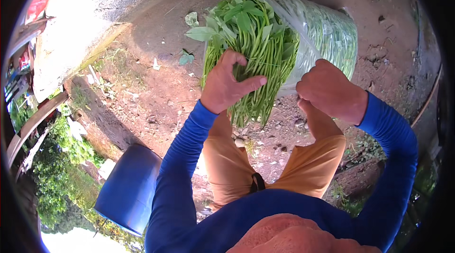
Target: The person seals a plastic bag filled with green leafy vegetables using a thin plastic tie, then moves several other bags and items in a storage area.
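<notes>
A bundle of leafy green stems [263,46] lies at the mouth of a large clear plastic bag [327,27], its cut ends toward me. A thin string crosses the stems. My left hand [230,82] rests against the bundle's left side. Its thumb stretches over the stems and the index finger is bent, with a gap between them; the other fingers are hidden. To the right of the bundle, my right hand [332,89] is closed in a fist at the bag's edge, where a gathered fold of plastic runs up to it. Its fingertips are hidden.
More greens fill the bag behind the bundle. A blue barrel [130,189] lies at the lower left on bare soil [156,96] strewn with leaf scraps. A pale concrete edge [95,20] curves along the upper left. My knees [327,148] are bent close below the bundle.
</notes>
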Action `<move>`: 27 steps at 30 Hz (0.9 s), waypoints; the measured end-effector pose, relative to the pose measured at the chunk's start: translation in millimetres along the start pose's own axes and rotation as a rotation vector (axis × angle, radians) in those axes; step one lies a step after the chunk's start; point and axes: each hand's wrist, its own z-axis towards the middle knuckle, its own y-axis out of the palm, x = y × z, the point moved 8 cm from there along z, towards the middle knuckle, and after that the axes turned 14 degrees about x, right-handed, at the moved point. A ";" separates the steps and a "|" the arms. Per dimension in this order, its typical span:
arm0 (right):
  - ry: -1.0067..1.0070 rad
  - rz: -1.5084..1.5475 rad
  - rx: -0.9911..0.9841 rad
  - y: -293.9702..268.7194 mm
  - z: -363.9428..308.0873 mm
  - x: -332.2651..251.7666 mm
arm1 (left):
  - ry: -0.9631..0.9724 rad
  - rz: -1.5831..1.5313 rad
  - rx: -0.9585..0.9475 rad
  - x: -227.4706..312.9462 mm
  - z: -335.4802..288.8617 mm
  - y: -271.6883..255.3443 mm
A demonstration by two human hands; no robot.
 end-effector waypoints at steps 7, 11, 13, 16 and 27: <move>0.285 0.134 0.128 -88.9 -223.6 77.3 | 0.207 0.017 0.037 254.4 -33.3 103.6; 0.440 0.170 0.111 -117.4 -339.3 122.0 | 0.420 0.089 0.072 379.2 -51.1 167.1; 0.423 0.032 0.283 -130.6 -377.6 139.9 | 0.477 0.085 0.106 425.4 -54.3 191.1; 0.487 -0.092 0.417 -153.7 -445.5 147.7 | 0.304 0.033 -0.043 470.1 -51.4 241.2; 0.575 -0.248 0.189 -186.9 -504.4 192.0 | 0.339 -0.112 -0.282 523.0 1.5 302.9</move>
